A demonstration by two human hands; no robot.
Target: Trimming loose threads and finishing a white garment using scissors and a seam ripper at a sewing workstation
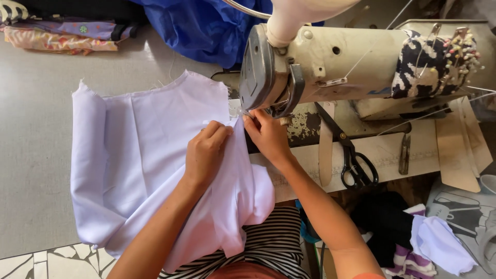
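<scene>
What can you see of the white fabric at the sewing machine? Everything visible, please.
The white fabric is a thin, plain woven-looking piece with frayed raw edges at its top. It lies spread over the grey table, its left edge rolled under, its near part draping off the table onto the person's lap. Soft folds run through it. The left hand presses on it with curled fingers; the right hand pinches its edge beside the head of the cream sewing machine.

Bright, even daylight, soft shadows, sharp focus, slight edge distortion
</scene>
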